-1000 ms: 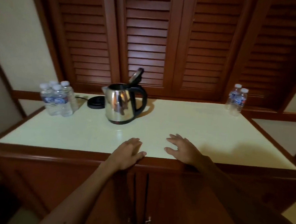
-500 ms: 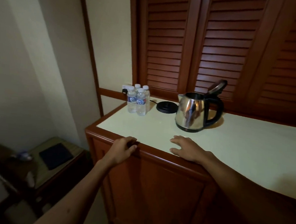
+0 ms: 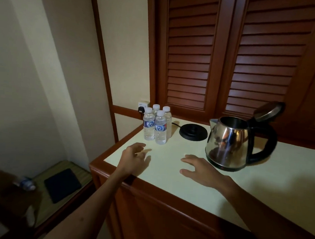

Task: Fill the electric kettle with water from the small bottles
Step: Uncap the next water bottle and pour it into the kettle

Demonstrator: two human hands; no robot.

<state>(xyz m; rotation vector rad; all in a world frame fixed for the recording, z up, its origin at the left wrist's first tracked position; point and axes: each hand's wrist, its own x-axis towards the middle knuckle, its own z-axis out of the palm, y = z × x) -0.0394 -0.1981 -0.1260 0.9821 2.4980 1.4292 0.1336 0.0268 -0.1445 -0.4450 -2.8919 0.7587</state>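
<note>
Head view: the left hand point(image 3: 135, 159) reaches over the counter point(image 3: 195, 184), fingers loosely spread, empty, near four capped bottles point(image 3: 157, 125) far left. The right hand point(image 3: 203, 171) lies flat, empty, just beside the steel kettle point(image 3: 229, 144), lid open.

Both bare hands held out forward, holding nothing.

The left hand point(image 3: 135, 159) has its fingers loosely spread and slightly blurred, seemingly hovering. The right hand point(image 3: 201, 171) lies palm down, fingers straight and splayed, forearm stretched out behind it.
</note>
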